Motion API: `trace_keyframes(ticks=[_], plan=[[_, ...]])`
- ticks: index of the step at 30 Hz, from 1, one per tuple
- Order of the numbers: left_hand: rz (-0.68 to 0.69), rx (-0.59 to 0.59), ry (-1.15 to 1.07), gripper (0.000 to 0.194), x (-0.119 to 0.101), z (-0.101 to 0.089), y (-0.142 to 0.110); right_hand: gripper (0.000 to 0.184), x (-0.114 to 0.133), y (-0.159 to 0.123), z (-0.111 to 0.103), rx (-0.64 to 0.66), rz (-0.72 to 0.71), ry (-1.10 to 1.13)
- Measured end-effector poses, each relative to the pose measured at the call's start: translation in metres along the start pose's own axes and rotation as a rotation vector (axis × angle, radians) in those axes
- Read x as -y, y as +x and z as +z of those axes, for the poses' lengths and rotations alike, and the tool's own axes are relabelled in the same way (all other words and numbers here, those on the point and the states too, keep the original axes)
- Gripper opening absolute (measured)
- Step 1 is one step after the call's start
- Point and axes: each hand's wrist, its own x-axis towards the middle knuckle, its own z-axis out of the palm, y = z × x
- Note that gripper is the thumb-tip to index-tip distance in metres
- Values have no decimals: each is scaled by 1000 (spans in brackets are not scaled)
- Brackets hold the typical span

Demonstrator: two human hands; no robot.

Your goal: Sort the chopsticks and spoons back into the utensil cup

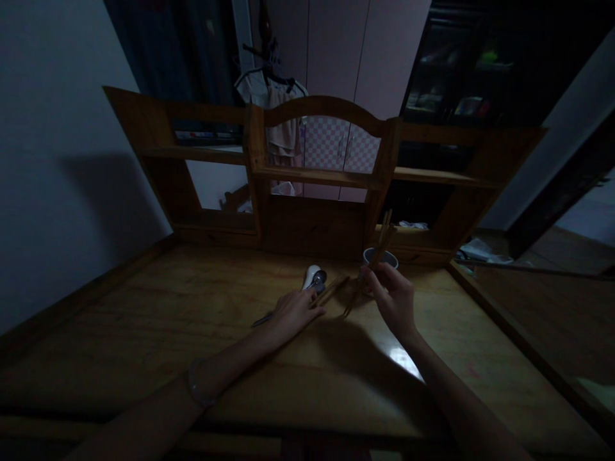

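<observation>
My right hand (393,296) is closed round a pair of wooden chopsticks (379,253), holding them tilted with their upper ends over a small round cup (382,258). My left hand (294,312) rests on the wooden desk (192,320), fingers pinched on another chopstick (334,289) lying flat there. Just beyond the left fingers lie a white spoon (310,275) and a metal spoon (318,279), whose handle runs back under my hand. A thin bracelet sits on my left wrist.
A wooden shelf unit (317,179) stands along the desk's back edge, with a few small items on its lower right shelf. A wall is at the left. Clothes hang on a hanger (273,86) behind the shelf. The room is dim.
</observation>
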Motion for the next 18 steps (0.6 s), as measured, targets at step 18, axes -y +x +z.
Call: trace_keyframes(ticks=[18], plan=[[24, -87, -51, 24, -3, -3, 0, 17, 1, -1, -1, 14, -2, 12]])
